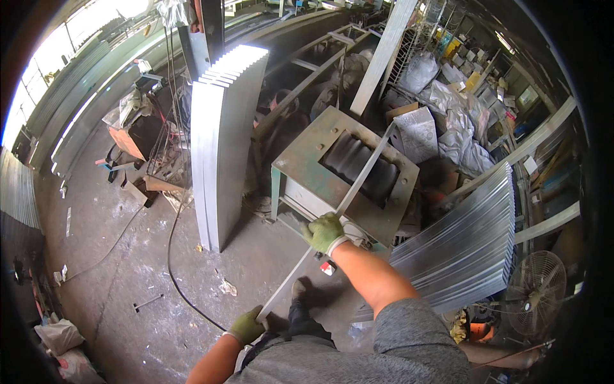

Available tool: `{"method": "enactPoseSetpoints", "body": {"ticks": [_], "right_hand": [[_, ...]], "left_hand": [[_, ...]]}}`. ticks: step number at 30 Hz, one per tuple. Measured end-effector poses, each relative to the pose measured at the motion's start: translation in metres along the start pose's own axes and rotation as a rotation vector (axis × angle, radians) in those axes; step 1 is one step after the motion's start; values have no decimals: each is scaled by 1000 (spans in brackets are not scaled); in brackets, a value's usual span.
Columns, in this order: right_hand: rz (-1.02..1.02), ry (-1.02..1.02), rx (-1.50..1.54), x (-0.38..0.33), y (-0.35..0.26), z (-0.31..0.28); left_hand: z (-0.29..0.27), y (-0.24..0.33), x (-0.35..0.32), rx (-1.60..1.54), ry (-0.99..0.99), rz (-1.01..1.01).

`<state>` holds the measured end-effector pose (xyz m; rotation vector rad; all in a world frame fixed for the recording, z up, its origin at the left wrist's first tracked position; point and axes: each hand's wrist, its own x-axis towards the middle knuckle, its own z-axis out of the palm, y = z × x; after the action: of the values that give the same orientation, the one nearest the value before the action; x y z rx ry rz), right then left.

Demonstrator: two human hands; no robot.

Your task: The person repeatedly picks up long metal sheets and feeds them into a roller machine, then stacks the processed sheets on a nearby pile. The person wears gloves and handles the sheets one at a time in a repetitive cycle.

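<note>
A long, narrow metal strip runs slantwise from near my body up across a metal machine table. My left hand, in a green glove, is closed around the strip's near end, low by my hip. Farther along, beside the table's front edge, my right hand, gloved too, is closed on the strip's middle. The far part of the strip passes over dark, ridged rollers set in the tabletop's rectangular opening. My right fingers are only partly visible.
Left of the machine, a tall stack of folded metal panels stands upright. Long metal strips lean in a bundle at the right, by a wire-caged fan. A black hose curves over the floor; bags pile up behind the machine.
</note>
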<state>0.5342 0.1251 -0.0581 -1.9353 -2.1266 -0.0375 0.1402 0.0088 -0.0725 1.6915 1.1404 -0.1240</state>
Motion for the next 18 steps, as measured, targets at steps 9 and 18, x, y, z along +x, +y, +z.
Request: {"method": "enactPoseSetpoints", "body": {"ticks": [9,18], "right_hand": [[-38,-147,-19,-52,-112,35],[-115,-119,197,-107,-252,64]], "left_hand": [[23,-110,-77,-22,-15,-141],[50,-254,-186,63,172,-47]]}}
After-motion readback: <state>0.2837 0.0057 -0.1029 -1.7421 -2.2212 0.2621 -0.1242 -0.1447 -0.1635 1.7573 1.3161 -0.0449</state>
